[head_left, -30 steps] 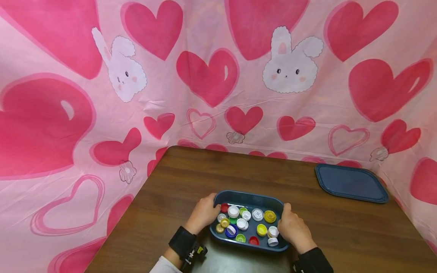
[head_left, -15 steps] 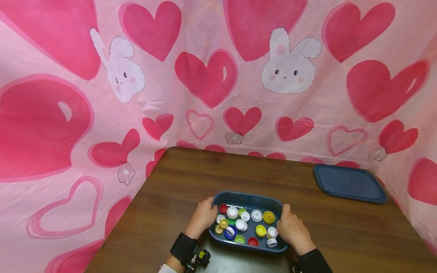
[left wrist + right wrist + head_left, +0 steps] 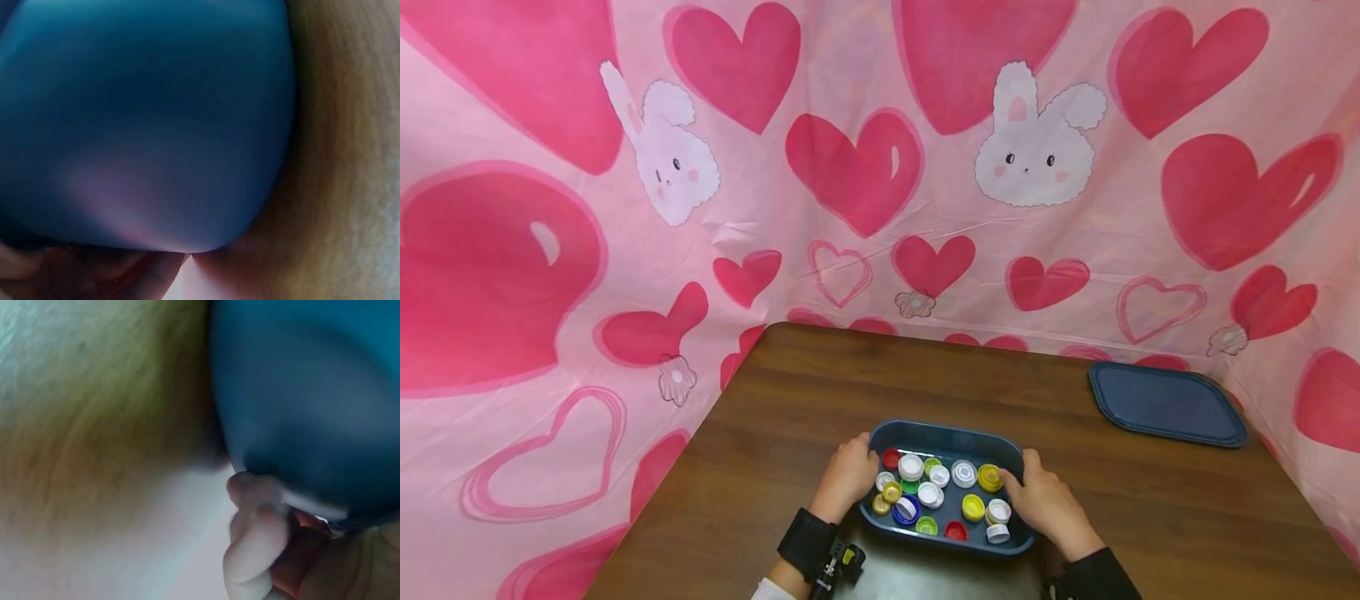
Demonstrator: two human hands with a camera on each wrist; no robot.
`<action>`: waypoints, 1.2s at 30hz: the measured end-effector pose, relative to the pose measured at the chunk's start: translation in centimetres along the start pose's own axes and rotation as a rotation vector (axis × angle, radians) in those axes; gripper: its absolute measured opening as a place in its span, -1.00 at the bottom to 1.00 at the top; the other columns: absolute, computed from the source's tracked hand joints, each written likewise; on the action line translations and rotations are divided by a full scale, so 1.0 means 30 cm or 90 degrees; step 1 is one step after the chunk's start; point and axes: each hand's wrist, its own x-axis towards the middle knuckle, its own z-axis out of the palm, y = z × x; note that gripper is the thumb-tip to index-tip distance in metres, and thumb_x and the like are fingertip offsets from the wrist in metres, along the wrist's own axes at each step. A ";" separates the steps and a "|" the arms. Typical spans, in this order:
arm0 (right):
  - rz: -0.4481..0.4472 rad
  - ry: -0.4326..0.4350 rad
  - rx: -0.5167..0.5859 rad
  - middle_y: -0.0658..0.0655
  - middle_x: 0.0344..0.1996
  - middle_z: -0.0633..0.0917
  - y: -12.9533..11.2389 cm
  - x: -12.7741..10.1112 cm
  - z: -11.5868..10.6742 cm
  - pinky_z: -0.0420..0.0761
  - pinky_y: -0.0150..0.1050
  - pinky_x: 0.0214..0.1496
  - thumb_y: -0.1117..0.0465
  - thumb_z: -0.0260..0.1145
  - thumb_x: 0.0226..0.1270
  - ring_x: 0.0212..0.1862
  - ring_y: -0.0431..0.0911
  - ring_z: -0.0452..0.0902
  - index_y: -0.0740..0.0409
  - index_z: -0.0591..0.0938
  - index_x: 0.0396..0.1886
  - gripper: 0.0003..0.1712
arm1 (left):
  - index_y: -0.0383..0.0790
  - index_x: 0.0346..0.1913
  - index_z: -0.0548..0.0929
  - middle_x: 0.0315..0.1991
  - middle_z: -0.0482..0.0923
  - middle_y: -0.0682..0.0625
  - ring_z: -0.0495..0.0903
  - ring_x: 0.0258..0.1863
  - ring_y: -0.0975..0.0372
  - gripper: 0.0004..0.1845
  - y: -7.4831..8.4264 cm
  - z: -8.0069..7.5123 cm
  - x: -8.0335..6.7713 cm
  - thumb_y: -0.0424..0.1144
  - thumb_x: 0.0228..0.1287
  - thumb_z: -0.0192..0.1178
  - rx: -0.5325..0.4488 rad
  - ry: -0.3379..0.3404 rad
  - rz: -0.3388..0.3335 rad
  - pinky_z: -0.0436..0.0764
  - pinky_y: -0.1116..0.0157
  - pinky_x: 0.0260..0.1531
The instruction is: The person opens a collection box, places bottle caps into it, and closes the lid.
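A dark blue plastic tub (image 3: 955, 437) with rounded corners sits on the table near its front. Inside lie several loose bottle caps in white, yellow, green, red, gold and blue, such as a yellow cap (image 3: 973, 507). My left hand (image 3: 847, 475) grips the tub's left end. At the right end my right hand (image 3: 1048, 504) holds the rim, its thumb raised inward over the caps. The left wrist view is filled by the tub's outer wall (image 3: 150, 112), with fingers (image 3: 134, 275) under the rim. Curled fingers (image 3: 256, 540) touch the rim in the right wrist view.
A flat dark blue lid or shallow tray (image 3: 1168, 404) lies at the back right of the brown wooden table (image 3: 820, 379). Pink cloth (image 3: 955, 192) with hearts and rabbits hangs behind the table and along its sides.
My right thumb has lifted off the tub's rim and now points in over the caps. The tub and my left hand stay nearly in place; the view has shifted slightly.
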 end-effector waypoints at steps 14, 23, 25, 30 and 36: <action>-0.136 0.197 -0.138 0.63 0.00 0.50 0.259 0.100 -0.283 0.46 0.37 0.08 0.15 0.23 0.43 0.06 0.49 0.45 0.61 0.40 0.16 -0.42 | -0.53 0.29 0.48 0.22 0.53 -0.42 0.54 0.19 -0.23 -0.54 0.014 -0.005 -0.011 -0.33 0.42 0.11 -0.005 -0.015 -0.016 0.48 -0.23 0.19; -0.168 0.255 -0.276 0.61 -0.12 0.50 0.418 0.187 -0.385 0.49 0.41 -0.12 0.26 0.36 0.24 -0.08 0.50 0.44 0.58 0.46 0.02 -0.49 | -0.52 0.30 0.48 0.21 0.53 -0.43 0.56 0.17 -0.22 -0.53 0.019 -0.005 -0.008 -0.35 0.40 0.12 -0.004 -0.013 -0.016 0.49 -0.23 0.18; -0.168 0.253 -0.286 0.59 -0.14 0.51 0.441 0.211 -0.397 0.50 0.41 -0.16 0.26 0.38 0.21 -0.10 0.49 0.45 0.56 0.48 0.00 -0.50 | -0.52 0.30 0.48 0.21 0.53 -0.43 0.56 0.17 -0.23 -0.52 0.019 -0.005 -0.007 -0.35 0.40 0.12 -0.005 -0.012 -0.017 0.49 -0.23 0.18; -0.165 0.237 -0.295 0.52 -0.22 0.54 0.488 0.255 -0.424 0.51 0.40 -0.24 0.26 0.43 0.13 -0.15 0.46 0.47 0.49 0.54 -0.07 -0.54 | -0.51 0.30 0.48 0.21 0.53 -0.42 0.56 0.15 -0.21 -0.52 0.021 -0.002 -0.013 -0.34 0.40 0.12 -0.016 -0.016 -0.022 0.48 -0.25 0.18; -0.179 0.210 -0.320 0.53 -0.20 0.56 0.512 0.295 -0.447 0.51 0.39 -0.24 0.33 0.47 0.02 -0.16 0.45 0.48 0.48 0.55 -0.05 -0.50 | -0.50 0.31 0.48 0.22 0.53 -0.41 0.57 0.14 -0.18 -0.53 0.026 -0.003 -0.015 -0.35 0.40 0.12 -0.026 -0.016 -0.036 0.48 -0.25 0.18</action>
